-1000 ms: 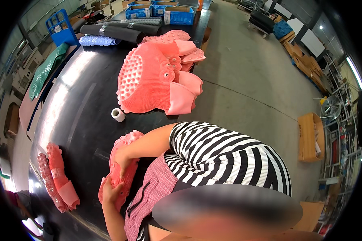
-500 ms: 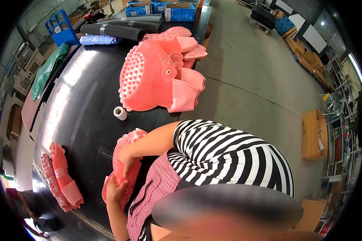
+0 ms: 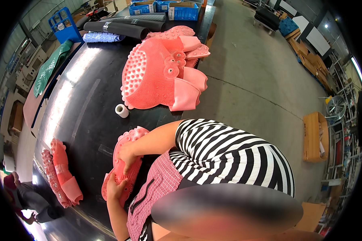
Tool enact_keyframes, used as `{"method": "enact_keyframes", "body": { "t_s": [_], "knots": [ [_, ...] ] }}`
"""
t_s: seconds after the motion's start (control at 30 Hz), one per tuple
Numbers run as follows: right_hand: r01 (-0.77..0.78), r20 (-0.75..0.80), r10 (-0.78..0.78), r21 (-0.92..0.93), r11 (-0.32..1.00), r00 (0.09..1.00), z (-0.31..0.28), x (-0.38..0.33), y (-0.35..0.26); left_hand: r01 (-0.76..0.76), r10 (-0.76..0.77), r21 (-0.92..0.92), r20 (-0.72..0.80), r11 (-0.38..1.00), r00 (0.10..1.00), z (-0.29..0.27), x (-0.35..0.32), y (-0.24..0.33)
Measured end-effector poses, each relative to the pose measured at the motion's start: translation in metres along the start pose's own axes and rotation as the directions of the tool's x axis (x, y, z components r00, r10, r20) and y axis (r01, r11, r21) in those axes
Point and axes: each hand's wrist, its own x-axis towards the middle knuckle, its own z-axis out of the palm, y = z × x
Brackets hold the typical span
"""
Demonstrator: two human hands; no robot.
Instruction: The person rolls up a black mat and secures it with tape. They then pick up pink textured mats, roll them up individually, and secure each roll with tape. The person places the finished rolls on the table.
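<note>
A pink rubber bath mat [image 3: 133,164], rolled into a long bundle with studs along its edge, lies on the black table right before me. My right hand [image 3: 128,155] presses on its middle, with fingers curled over the roll. Lower down, my left hand [image 3: 116,187] wraps round the near part of the same roll, thumb on top. The two hands are close together, and part of the roll is hidden under them. Beyond the roll stands a small white tape roll [image 3: 122,111] on its end.
Flat pink owl-shaped mats [image 3: 153,80] are stacked at the table's far right edge. Two rolled pink mats [image 3: 64,172] lie to the left. Dark rolled mats [image 3: 116,30] and blue boxes [image 3: 183,12] sit at the far end. Another person [image 3: 28,197] is at the lower left.
The view has shifted slightly. Both hands stay on the rolled bath mat with almost no change in grip. The other person at lower left shows more fully.
</note>
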Motion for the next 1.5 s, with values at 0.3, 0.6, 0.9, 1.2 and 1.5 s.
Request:
{"method": "enact_keyframes", "body": {
  "t_s": [0.3,0.6,0.9,1.2,1.5],
  "knots": [
    [0.015,-0.041,-0.018,-0.074,0.997,0.999,-0.004,-0.006,-0.004,0.009,-0.009,0.003,-0.006,1.0,1.0,0.0,0.0,0.003],
    [-0.001,-0.021,0.0,-0.047,0.999,1.0,-0.008,-0.018,-0.012,0.03,-0.03,0.044,0.011,0.999,0.999,0.0,-0.004,0.002],
    [-0.042,0.055,0.043,-0.007,0.999,0.998,-0.018,-0.023,-0.016,0.015,-0.015,-0.012,-0.006,1.0,1.0,-0.002,-0.01,0.008],
    [0.042,-0.011,-0.043,-0.086,0.995,0.999,-0.003,-0.007,-0.011,0.094,-0.094,0.033,-0.002,0.995,0.996,0.003,-0.012,0.009],
    [0.12,-0.273,-0.218,-0.335,0.934,0.937,0.033,-0.024,0.012,0.139,-0.131,0.226,-0.05,0.964,0.99,0.025,-0.026,0.033]
  ]
}}
